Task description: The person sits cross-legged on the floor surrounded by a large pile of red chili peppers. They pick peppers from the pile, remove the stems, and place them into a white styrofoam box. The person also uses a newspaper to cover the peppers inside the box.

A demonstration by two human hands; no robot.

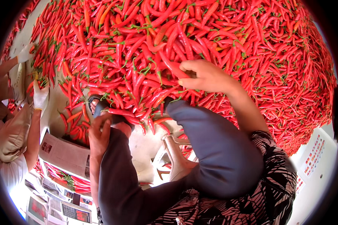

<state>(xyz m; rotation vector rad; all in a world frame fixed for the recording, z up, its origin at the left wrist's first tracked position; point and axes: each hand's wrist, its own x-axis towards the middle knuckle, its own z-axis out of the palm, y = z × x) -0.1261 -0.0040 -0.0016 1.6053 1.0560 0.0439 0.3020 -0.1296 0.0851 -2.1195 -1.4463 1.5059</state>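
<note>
A huge heap of red chili peppers with green stems spreads over the floor before me. My right hand reaches over the heap, its thumb and fingers closed around the lower end of a long red chili. My left hand rests by my left knee, its fingers curled; a red chili lies just beyond its fingertips, stem towards the hand. Whether the left fingers pinch that stem is not clear. Some chilies lie loose on the floor near my sandaled foot.
A person in white gloves handles chilies at the left. Below them stands a box of chilies with newspaper at its edge. A plastic stool is between my legs. A white panel with printed pictures stands at the right.
</note>
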